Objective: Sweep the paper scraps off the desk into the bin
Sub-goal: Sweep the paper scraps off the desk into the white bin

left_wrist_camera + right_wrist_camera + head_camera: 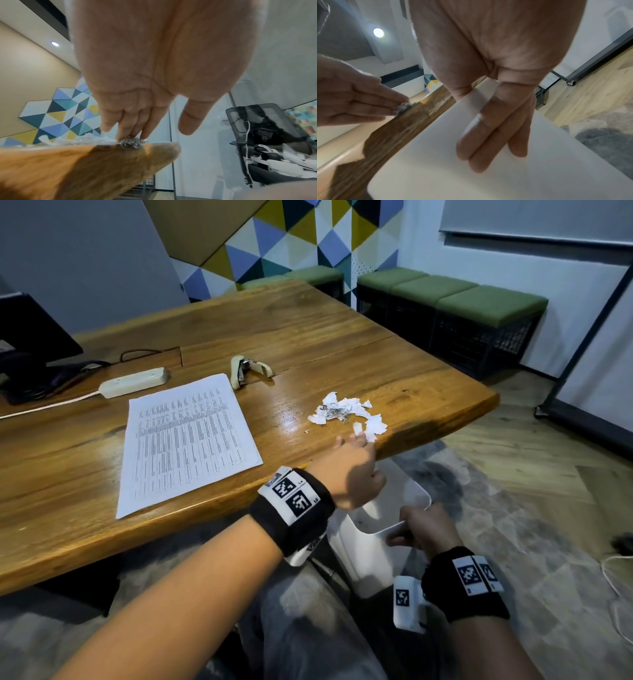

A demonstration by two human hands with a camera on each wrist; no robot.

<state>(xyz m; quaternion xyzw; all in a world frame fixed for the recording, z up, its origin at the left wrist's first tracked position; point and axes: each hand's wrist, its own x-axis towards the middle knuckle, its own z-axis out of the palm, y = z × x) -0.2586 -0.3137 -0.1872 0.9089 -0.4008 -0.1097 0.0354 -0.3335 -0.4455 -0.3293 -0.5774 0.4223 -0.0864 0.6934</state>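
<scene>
Right of centre in the head view, the left hand [356,470] reaches out flat over the desk [308,344] edge, fingers straight and together, their tips touching the near side of the paper scraps [346,414]. The scraps sit in a loose white pile close to the desk's front edge, with a tangle of small silvery bits mixed in. The left wrist view shows it closer: fingertips [123,135] down on a grey clump right at the wooden lip, thumb held apart from the fingers, nothing gripped.

Below and to the right, the right hand [424,529] grips the white bin [370,556] by its near rim, just below the desk edge and under the pile. In the right wrist view the fingers [489,136] lie down the bin's white wall and the thumb side hooks over the rim.

Left of centre in the head view lies a printed sheet [188,440], flat on the wood. Above it rests a beige stapler [248,369], and further left a white power strip [133,381] with its cable running off frame. A dark monitor [30,337] stands at the left edge. Green-cushioned benches [472,302] line the wall at upper right
</scene>
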